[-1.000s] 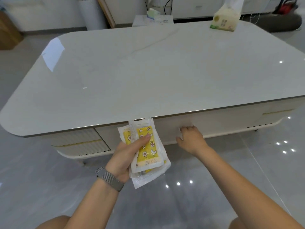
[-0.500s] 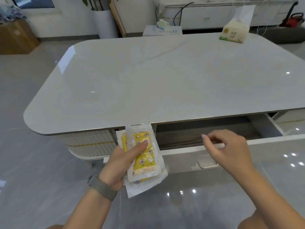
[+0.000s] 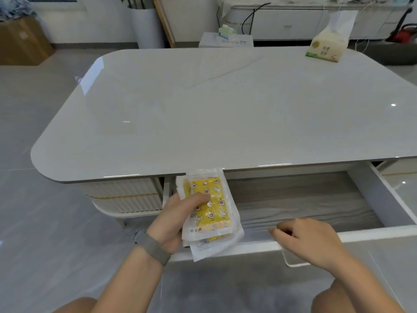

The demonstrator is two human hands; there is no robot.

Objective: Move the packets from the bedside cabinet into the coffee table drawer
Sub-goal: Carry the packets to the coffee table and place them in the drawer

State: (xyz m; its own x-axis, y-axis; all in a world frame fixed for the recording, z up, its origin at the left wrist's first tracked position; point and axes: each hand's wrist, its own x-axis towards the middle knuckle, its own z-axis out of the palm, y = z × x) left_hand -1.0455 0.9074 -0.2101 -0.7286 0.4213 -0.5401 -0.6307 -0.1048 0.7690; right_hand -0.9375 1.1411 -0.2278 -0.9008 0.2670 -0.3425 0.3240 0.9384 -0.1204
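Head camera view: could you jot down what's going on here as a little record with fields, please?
Setting: glossy white rounded coffee table
Drawer: white drawer with grey wood-grain floor, pulled open, nothing visible inside
Left hand: grips a stack of clear plastic packets with yellow patterned contents over the drawer's left end
Right hand: fingers curled at the drawer's front edge; grip unclear
On tabletop: soft tissue pack with green label, far right corner
Task state: packets not yet in drawer
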